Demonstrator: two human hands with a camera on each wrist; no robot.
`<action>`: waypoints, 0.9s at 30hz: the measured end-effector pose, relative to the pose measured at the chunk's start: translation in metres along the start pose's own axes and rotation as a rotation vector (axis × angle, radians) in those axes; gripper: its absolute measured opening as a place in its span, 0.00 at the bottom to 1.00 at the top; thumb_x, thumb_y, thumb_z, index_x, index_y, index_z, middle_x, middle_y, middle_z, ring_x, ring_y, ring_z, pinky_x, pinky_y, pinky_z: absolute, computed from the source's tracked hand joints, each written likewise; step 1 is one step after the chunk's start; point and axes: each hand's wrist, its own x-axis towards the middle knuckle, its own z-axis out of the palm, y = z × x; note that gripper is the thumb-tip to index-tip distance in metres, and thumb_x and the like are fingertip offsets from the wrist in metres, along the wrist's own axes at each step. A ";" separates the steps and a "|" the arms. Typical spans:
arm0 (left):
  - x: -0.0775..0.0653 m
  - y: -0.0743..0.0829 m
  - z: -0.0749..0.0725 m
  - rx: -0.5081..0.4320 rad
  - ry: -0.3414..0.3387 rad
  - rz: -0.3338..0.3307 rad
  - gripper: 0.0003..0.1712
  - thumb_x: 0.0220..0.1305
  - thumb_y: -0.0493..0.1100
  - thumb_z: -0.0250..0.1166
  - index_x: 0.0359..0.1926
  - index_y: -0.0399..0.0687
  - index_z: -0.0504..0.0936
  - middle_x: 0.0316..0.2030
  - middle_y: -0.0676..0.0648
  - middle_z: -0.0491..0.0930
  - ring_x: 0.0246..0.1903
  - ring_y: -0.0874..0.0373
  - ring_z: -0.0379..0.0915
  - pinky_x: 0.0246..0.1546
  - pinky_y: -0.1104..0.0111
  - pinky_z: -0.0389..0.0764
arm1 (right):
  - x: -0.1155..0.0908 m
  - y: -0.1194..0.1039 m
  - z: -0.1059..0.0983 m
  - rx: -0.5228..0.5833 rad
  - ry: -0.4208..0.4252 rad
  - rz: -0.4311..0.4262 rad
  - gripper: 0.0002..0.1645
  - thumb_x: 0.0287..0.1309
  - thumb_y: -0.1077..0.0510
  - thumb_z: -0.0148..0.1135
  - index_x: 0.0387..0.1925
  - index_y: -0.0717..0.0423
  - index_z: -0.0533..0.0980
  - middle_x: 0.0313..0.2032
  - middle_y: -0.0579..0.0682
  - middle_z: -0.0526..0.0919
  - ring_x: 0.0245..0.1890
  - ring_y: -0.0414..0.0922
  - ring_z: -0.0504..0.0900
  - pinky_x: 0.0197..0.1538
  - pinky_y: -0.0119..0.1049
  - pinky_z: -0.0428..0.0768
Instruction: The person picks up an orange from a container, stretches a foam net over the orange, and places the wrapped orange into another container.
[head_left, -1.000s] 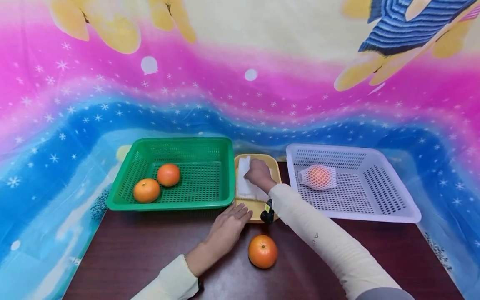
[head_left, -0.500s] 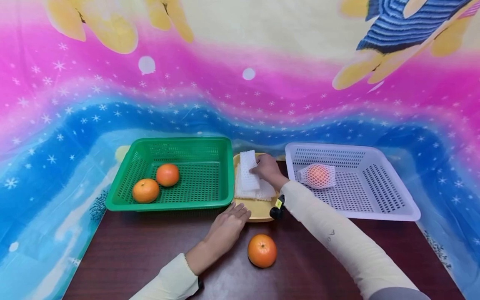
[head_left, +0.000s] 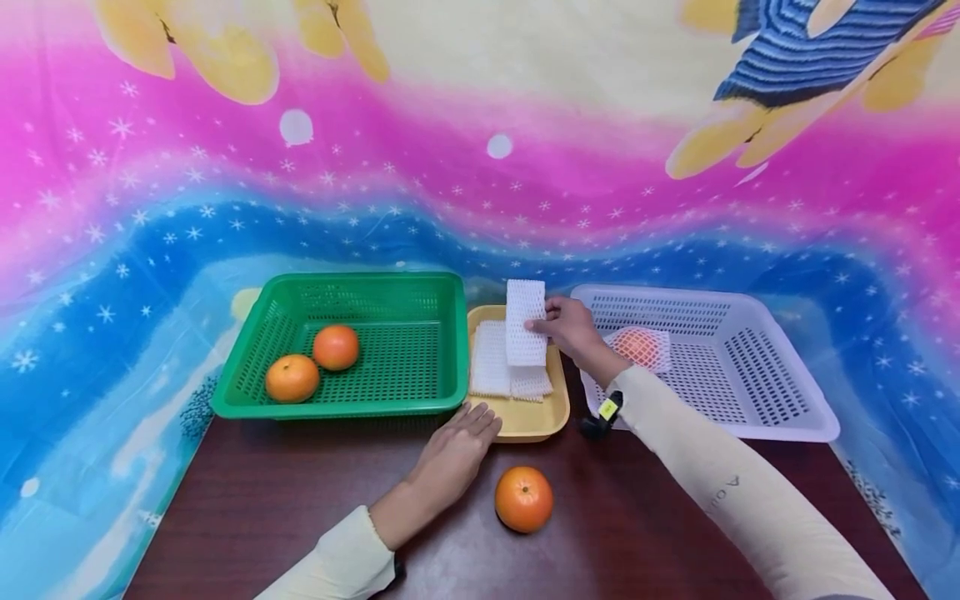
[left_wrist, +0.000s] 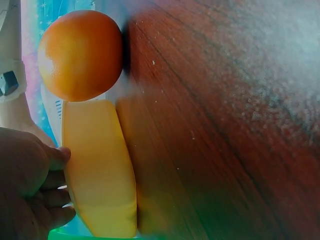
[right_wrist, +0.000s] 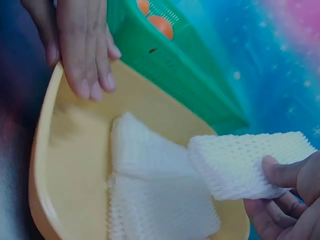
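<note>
My right hand (head_left: pixel 576 327) pinches a flat white foam fruit net (head_left: pixel 526 323) between thumb and fingers, held above the yellow tray (head_left: pixel 525 421). More white foam nets (right_wrist: pixel 160 200) lie in that tray, as the right wrist view shows. At the tray's near left corner rests my left hand (head_left: pixel 459 446), its fingers extended over the rim. A loose orange fruit, perhaps a grapefruit (head_left: pixel 523 499), sits on the table just in front of the tray; it shows large in the left wrist view, beside the tray's outer wall.
On the left stands a green basket (head_left: pixel 405 410) with two orange fruits (head_left: pixel 292 379) inside. A pale lilac basket (head_left: pixel 757 429) on the right has one netted fruit (head_left: pixel 639 346), partly covered by my right hand. The dark wooden table (head_left: pixel 300 500) meets a printed cloth backdrop behind.
My right hand has lifted one foam net off the stack and moved it up and to the right. The left hand and the loose fruit stay where they were.
</note>
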 end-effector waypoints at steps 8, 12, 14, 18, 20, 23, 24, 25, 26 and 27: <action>-0.001 0.000 0.001 0.015 0.000 0.005 0.18 0.61 0.34 0.69 0.54 0.44 0.86 0.52 0.46 0.88 0.59 0.53 0.82 0.66 0.58 0.78 | -0.027 -0.007 -0.022 0.084 -0.014 -0.059 0.21 0.63 0.61 0.71 0.53 0.67 0.75 0.41 0.54 0.80 0.36 0.43 0.81 0.45 0.43 0.88; -0.001 0.000 0.001 0.010 0.008 -0.003 0.18 0.62 0.34 0.69 0.54 0.44 0.86 0.52 0.47 0.88 0.58 0.53 0.83 0.65 0.58 0.78 | -0.045 -0.010 -0.027 -0.020 0.009 -0.143 0.19 0.60 0.60 0.73 0.47 0.65 0.77 0.38 0.55 0.82 0.35 0.44 0.79 0.42 0.41 0.86; -0.002 0.001 0.001 0.006 0.018 -0.008 0.17 0.62 0.35 0.70 0.53 0.45 0.87 0.52 0.47 0.88 0.58 0.53 0.83 0.65 0.59 0.79 | -0.054 -0.010 -0.028 -0.089 0.018 -0.190 0.17 0.59 0.58 0.74 0.44 0.64 0.78 0.37 0.55 0.83 0.36 0.44 0.79 0.41 0.37 0.84; -0.001 0.001 0.003 -0.008 0.058 -0.015 0.14 0.65 0.38 0.70 0.51 0.44 0.88 0.50 0.47 0.89 0.56 0.53 0.84 0.63 0.59 0.80 | -0.073 -0.009 -0.027 -0.188 0.028 -0.261 0.16 0.58 0.56 0.76 0.38 0.60 0.76 0.35 0.54 0.84 0.36 0.45 0.80 0.39 0.32 0.79; -0.001 0.001 0.004 -0.021 0.080 -0.016 0.12 0.66 0.39 0.69 0.50 0.44 0.88 0.49 0.46 0.89 0.55 0.52 0.85 0.62 0.59 0.81 | -0.082 -0.008 -0.027 -0.218 0.034 -0.281 0.17 0.58 0.55 0.76 0.38 0.59 0.76 0.35 0.53 0.84 0.37 0.44 0.80 0.38 0.32 0.78; -0.001 0.000 0.004 -0.037 0.100 -0.017 0.12 0.66 0.40 0.69 0.49 0.43 0.88 0.48 0.46 0.89 0.55 0.52 0.85 0.61 0.59 0.82 | -0.096 -0.007 -0.025 -0.201 0.029 -0.301 0.18 0.57 0.57 0.76 0.43 0.60 0.78 0.36 0.54 0.85 0.37 0.46 0.82 0.37 0.31 0.80; -0.001 0.000 0.003 -0.039 0.101 -0.017 0.12 0.65 0.40 0.70 0.49 0.43 0.88 0.48 0.46 0.90 0.54 0.52 0.85 0.61 0.59 0.82 | -0.101 -0.007 -0.024 -0.196 0.026 -0.308 0.19 0.57 0.57 0.76 0.45 0.60 0.79 0.37 0.54 0.86 0.38 0.46 0.83 0.37 0.31 0.81; -0.001 0.000 0.003 -0.039 0.099 -0.016 0.12 0.65 0.39 0.70 0.49 0.43 0.88 0.48 0.46 0.90 0.54 0.52 0.85 0.61 0.59 0.82 | -0.105 -0.007 -0.024 -0.184 0.018 -0.318 0.20 0.57 0.58 0.76 0.48 0.61 0.79 0.38 0.55 0.86 0.37 0.46 0.84 0.36 0.30 0.82; -0.002 0.000 0.002 -0.041 0.095 -0.015 0.12 0.65 0.39 0.70 0.49 0.43 0.88 0.48 0.46 0.89 0.54 0.53 0.85 0.61 0.59 0.82 | -0.110 -0.007 -0.023 -0.170 0.009 -0.329 0.22 0.57 0.59 0.76 0.51 0.62 0.79 0.39 0.56 0.86 0.37 0.46 0.84 0.36 0.30 0.83; -0.002 0.000 0.002 -0.042 0.090 -0.015 0.12 0.65 0.39 0.70 0.50 0.43 0.88 0.48 0.46 0.90 0.54 0.53 0.85 0.61 0.59 0.82 | -0.115 -0.007 -0.022 -0.163 0.002 -0.339 0.23 0.56 0.60 0.76 0.51 0.62 0.79 0.39 0.57 0.86 0.36 0.46 0.83 0.35 0.29 0.84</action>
